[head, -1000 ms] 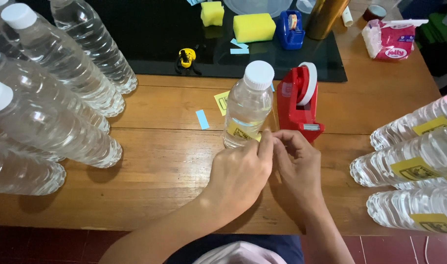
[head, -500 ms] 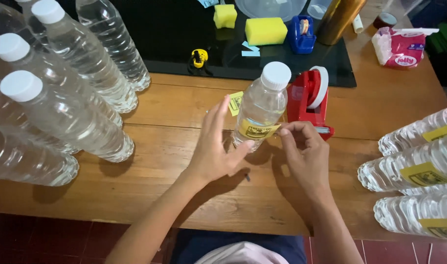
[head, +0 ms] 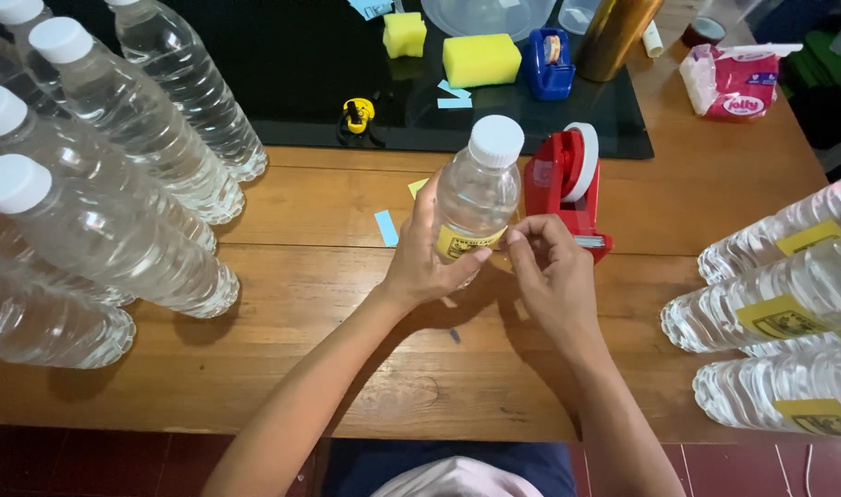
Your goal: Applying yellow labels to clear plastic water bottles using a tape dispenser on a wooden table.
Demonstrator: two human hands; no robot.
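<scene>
Left hand [head: 420,267]: grip wrapped round the clear bottle [head: 476,198], just left of the red tape dispenser [head: 560,189].
Right hand [head: 549,276]: fingertips pinching the yellow label [head: 462,244] edge against the bottle.
Risk: label could crease or sit crooked if the bottle twists on the worktop [head: 301,322].

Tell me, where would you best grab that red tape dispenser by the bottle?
Probably around the red tape dispenser's body, below the white roll, coming from its right side. The bottle stands close on its left, the right hand sits by its cutter end, and its flat sides suit a pinch.
</scene>
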